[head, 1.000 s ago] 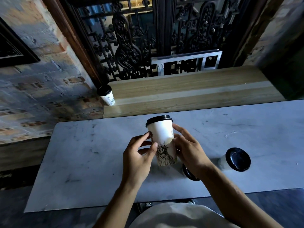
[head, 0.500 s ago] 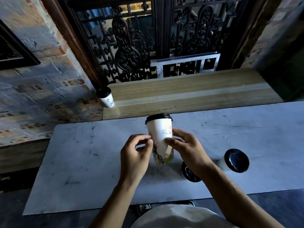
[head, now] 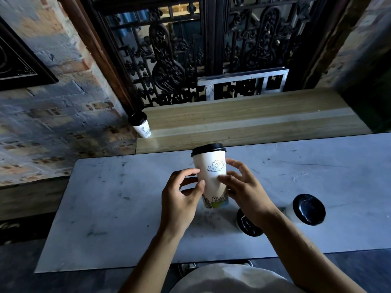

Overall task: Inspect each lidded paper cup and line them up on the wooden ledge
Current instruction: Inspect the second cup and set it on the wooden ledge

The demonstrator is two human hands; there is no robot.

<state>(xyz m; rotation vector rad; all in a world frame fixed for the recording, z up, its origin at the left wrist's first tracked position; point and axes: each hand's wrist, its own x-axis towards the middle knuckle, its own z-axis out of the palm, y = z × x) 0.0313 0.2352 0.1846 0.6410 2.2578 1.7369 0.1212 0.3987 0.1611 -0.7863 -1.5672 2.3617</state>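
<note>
You are standing at a pale marble table (head: pixel 118 208) set against a brick wall (head: pixel 53 123), with a wooden ledge (head: pixel 254 121) along its far side and a black iron grille (head: pixel 169 60) behind that. Over the middle of the table you hold a white paper cup (head: pixel 211 176) upright, its black lid (head: pixel 208 149) on top; a cloud drawing faces you and a city drawing runs round the base. Your left hand (head: pixel 179 199) pinches the cup's left side between curled thumb and forefinger. Your right hand (head: pixel 245 191) grips the right side, thumb across the front, the other fingers spread and bent round the far side. Just near and right of it, a second lidded cup (head: pixel 247 227) stands partly hidden under your right wrist. A third cup (head: pixel 306 209) stands farther right on the table. A fourth cup (head: pixel 140 126) already stands at the far left end of the ledge, beside the brick wall.
</note>
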